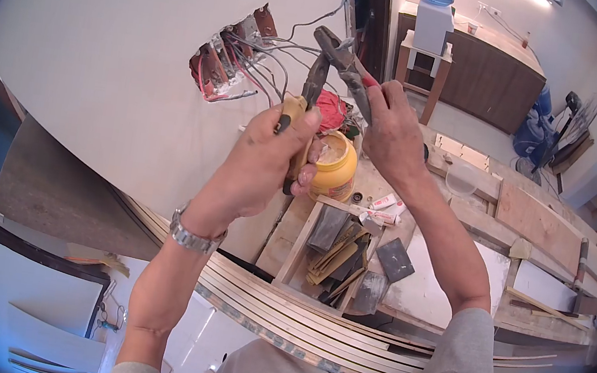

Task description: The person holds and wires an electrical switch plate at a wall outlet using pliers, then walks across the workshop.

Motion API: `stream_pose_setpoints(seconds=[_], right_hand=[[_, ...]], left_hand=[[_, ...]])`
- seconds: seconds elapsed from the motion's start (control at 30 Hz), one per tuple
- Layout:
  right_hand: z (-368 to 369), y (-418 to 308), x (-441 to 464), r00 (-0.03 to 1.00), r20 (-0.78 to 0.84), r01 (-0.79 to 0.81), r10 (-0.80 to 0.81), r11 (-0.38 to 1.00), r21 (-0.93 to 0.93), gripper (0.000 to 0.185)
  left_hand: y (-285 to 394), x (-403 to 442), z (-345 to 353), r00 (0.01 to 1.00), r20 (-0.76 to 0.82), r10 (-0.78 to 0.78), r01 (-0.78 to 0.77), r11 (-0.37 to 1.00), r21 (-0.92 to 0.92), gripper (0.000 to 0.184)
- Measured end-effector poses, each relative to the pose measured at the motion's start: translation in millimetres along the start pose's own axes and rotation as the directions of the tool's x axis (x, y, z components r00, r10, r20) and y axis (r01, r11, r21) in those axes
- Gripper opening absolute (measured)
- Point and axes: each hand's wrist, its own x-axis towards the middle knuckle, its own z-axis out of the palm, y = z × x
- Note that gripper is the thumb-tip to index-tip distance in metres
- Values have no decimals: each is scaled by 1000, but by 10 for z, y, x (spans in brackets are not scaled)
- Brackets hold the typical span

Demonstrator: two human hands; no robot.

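My left hand is wrapped round yellow-handled pliers, whose dark jaws point up. My right hand grips a second pair of dark, worn pliers with a bit of red on the handle. The heads of the two tools meet or overlap in front of the wall. Several grey wires run toward them from an open metal wall box, where red wires show too. Whether a wire sits in either jaw is hard to make out.
Below the hands stands an open yellow tub beside a crumpled red bag. A wooden box holds sandpaper and dark blocks, with white tubes nearby. Long wood strips lie in front of me. A water dispenser stands behind.
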Motion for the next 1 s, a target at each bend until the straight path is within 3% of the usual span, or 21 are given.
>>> stream_pose_setpoints(seconds=[0.03,0.1,0.17,0.23,0.27,0.3,0.37,0.4,0.47,0.5,0.53,0.6,0.63,0.67,0.7,0.77,0.8,0.9,0.93,0.97,1.0], right_hand=[[-74,-6,8,1000,30,3,-5,998,56,49],[-220,-5,-11,994,106,-13,4,996,90,53],[-403,11,46,985,175,-24,0,991,130,57],[-628,115,144,916,399,-76,-34,964,256,65],[-692,226,195,890,437,-37,-126,938,345,64],[-695,318,200,891,436,-36,-125,939,342,64],[-636,405,194,873,410,-82,-265,749,658,57],[-618,394,184,872,409,-79,-270,746,661,57],[-611,322,130,822,559,-383,-112,618,687,50],[-606,283,131,821,559,-383,-114,617,688,50],[-599,235,143,816,571,-393,-94,634,666,50],[-550,217,110,808,584,-407,-72,650,642,51],[-479,233,74,873,476,-262,-105,721,641,51],[-447,234,60,920,361,-113,-151,780,616,51],[-456,223,46,920,361,-113,-152,780,615,51],[-515,115,23,928,372,-134,-36,897,421,52],[-483,102,-6,928,372,-134,-36,897,421,52],[-336,84,-118,970,240,-6,-49,975,224,53],[-308,56,-153,988,130,72,-84,993,98,55],[-291,27,-176,991,24,132,-131,991,-38,56],[-303,-11,-178,991,23,129,-128,991,-39,56]], left_hand=[[11,-19,6,1000,-1,1,-1,1000,0,32],[27,-63,43,999,-14,43,-39,978,203,33],[12,-74,56,999,-25,40,-33,971,237,34],[0,-97,51,998,-41,37,-25,964,266,35],[-1,-101,45,998,-51,41,-23,947,321,36],[8,-96,45,997,-58,51,-25,926,377,36],[13,-99,82,997,-63,50,-23,928,373,36],[16,-108,88,996,-70,46,-17,929,369,36],[7,-114,73,996,-72,45,-17,935,354,35],[4,-112,65,996,-72,44,-18,941,338,34],[24,-114,65,996,-75,45,-17,941,338,34],[77,-114,75,998,-66,-22,27,998,63,32],[81,-103,63,998,-67,-22,26,998,62,32],[86,-94,43,999,14,-38,40,992,-121,32],[87,-90,35,994,97,-40,67,952,-298,33],[161,-124,158,990,109,-91,126,916,-380,33],[183,-136,215,982,124,-139,181,870,-458,32],[-56,-59,173,971,238,-20,135,868,-478,28],[-52,-71,202,972,236,-19,133,869,-477,28],[-41,-84,238,985,159,-72,131,906,-402,27],[-39,-90,260,990,79,-120,139,936,-323,27]])
